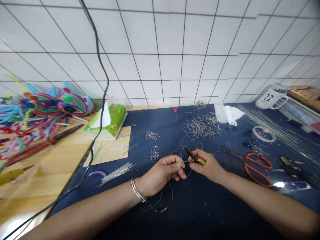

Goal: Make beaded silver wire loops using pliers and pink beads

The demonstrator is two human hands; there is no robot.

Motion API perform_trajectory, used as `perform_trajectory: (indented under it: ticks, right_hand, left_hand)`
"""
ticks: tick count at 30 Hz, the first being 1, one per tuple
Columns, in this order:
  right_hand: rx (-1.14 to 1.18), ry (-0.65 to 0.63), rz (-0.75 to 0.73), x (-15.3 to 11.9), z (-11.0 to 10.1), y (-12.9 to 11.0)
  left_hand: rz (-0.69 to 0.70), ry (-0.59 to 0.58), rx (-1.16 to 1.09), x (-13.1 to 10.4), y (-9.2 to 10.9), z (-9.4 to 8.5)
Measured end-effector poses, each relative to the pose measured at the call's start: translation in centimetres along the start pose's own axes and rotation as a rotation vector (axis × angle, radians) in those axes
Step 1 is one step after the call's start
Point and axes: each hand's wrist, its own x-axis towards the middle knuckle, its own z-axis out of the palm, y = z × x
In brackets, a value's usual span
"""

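Observation:
My left hand (171, 170), with a silver bangle (137, 190) at its wrist, pinches a thin wire over the dark blue cloth (200, 206). My right hand (207, 166) is closed around small pliers (196, 158) with yellow handles, their dark jaws pointing up and left. A curved piece of wire shows between the two hands; its exact ends are too small to make out. Below my left hand lies a loop of thin wire with several pink beads (164, 209) on it.
Behind my hands lies a tangled wire pile (202, 126). Orange-handled scissors (258, 165), a round bead dish (264, 133) and a white mug (271, 97) are at right. At left are straight wires (116, 173), a green tissue pack (108, 121) and a black cable (103, 96).

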Motion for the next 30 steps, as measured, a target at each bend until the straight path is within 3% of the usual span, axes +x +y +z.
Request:
perform_trajectory:
  ticks: [19,30]
  right_hand:
    - [-0.057,0.012,-0.029,-0.81,0.39,-0.29]
    - [-0.151,0.013,-0.013,-0.39,0.47,-0.54]
  left_hand:
    - [0.001,-0.055,0.032,-0.51,-0.27,-0.25]
    - [-0.022,0.006,0.069,-0.32,-0.06,-0.68]
